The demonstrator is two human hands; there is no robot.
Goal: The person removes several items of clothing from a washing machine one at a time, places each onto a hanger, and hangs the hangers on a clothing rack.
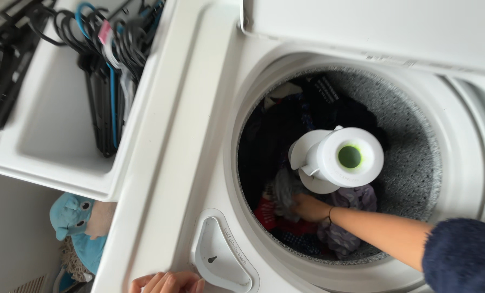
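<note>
Right hand (309,208) deep in washer (459,146) drum, fingers closed on grey cloth (283,191), 7 o'clock of agitator (337,159). Left hand (166,282) flat on washer's front edge, fingers loosely spread, holding nothing. Hangers (109,70) at 10 o'clock.

An open top-loading white washing machine (177,163) carries the things. In its speckled grey drum (410,163), dark, red and grey clothes (286,217) lie heaped around the white agitator (337,157). Beside it, a white utility sink (47,135) holds black and blue hangers (109,70).
</note>
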